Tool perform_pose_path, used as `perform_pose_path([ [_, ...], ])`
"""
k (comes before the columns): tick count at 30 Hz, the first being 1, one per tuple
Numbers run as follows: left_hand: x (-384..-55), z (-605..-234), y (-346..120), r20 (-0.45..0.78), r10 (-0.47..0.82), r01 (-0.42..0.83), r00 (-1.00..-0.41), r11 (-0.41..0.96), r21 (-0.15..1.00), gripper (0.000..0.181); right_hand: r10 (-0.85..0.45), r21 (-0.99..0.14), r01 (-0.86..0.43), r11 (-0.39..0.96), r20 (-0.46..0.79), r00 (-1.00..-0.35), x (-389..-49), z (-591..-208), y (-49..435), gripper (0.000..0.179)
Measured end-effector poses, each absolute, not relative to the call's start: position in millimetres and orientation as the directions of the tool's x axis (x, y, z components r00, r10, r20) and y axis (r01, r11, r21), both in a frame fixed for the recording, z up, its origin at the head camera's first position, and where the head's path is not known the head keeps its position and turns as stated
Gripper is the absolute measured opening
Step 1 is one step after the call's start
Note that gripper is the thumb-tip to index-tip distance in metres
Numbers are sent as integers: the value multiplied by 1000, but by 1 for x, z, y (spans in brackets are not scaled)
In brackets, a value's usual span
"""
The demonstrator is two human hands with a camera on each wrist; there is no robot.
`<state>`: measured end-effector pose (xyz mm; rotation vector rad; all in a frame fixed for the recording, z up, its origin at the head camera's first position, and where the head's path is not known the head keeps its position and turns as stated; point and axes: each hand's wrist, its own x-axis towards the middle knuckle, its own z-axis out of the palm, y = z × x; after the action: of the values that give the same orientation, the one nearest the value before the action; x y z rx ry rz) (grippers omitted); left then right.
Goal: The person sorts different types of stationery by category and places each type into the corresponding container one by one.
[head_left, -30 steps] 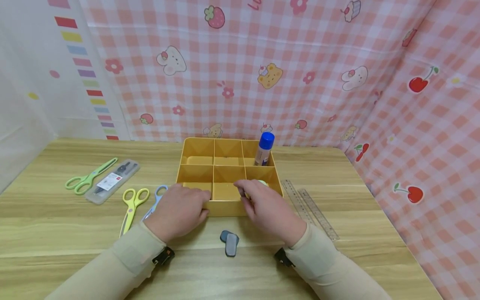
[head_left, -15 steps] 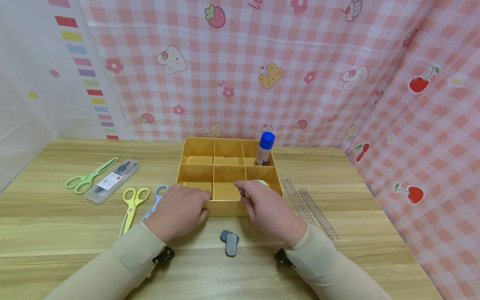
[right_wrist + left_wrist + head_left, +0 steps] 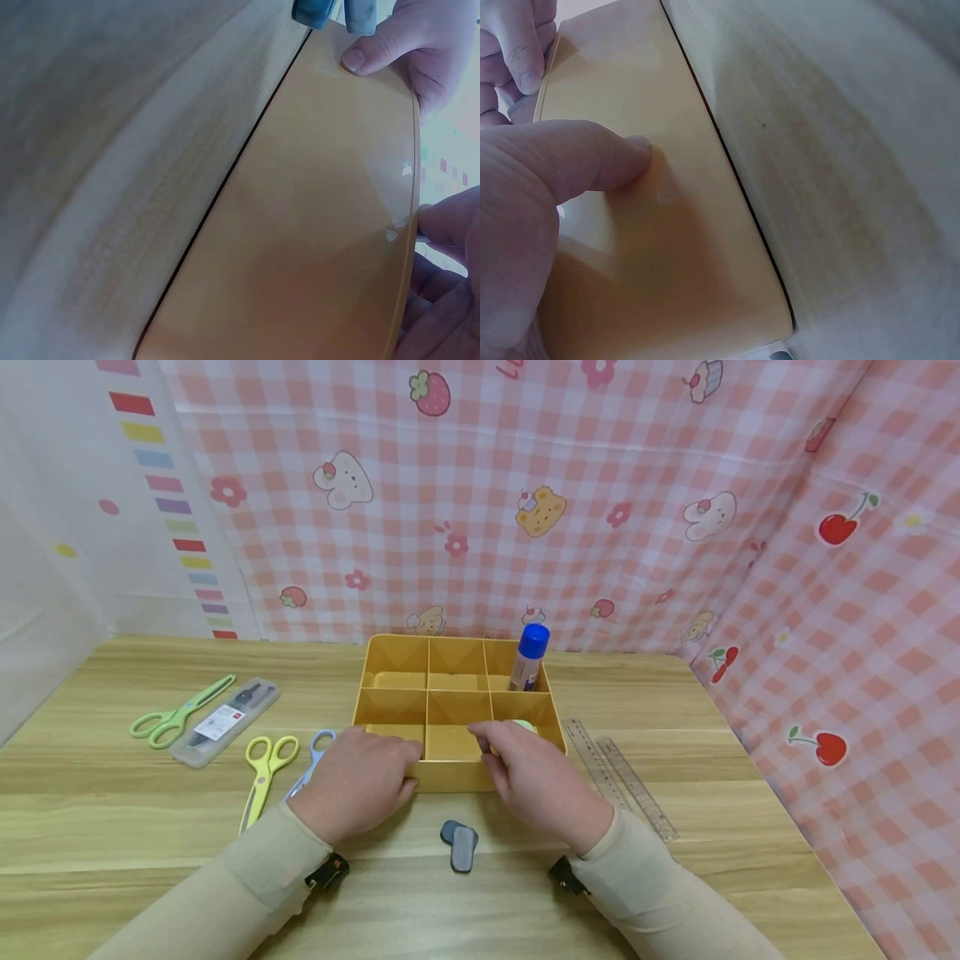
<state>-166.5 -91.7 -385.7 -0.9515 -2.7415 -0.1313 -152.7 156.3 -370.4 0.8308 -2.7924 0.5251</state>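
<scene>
A yellow six-compartment organizer box (image 3: pixel 457 775) stands on the table. My left hand (image 3: pixel 358 781) grips its front wall, the thumb (image 3: pixel 604 154) against the outside and the fingers over the rim. My right hand (image 3: pixel 536 777) is over the front right part of the box, fingers curled. It seems to pinch a small greyish thing (image 3: pixel 423 238), mostly hidden. A glue stick (image 3: pixel 528 660) with a blue cap stands in the back right compartment. Something pale green (image 3: pixel 523 725) shows behind my right hand in the front right compartment.
Two dark grey-blue pebble-like pieces (image 3: pixel 463 847) overlap before the box. To the left lie green scissors (image 3: pixel 176 718), a clear compass case (image 3: pixel 225 722), yellow scissors (image 3: pixel 262 768) and blue scissors (image 3: pixel 315 756). Two clear rulers (image 3: pixel 637 785) lie right. A checked cloth (image 3: pixel 480 527) hangs behind.
</scene>
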Motion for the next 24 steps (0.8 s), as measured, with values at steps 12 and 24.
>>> perform_pose_path([
  [12, -168, -387, -92, 255, 596, 618, -762, 786, 12, 20, -488, -287, -551, 783, 265, -832, -153, -370, 157, 35],
  [24, -168, -387, -91, 248, 595, 617, -765, 787, 16, 21, -497, -289, -562, 775, 271, -824, -154, -371, 157, 26],
])
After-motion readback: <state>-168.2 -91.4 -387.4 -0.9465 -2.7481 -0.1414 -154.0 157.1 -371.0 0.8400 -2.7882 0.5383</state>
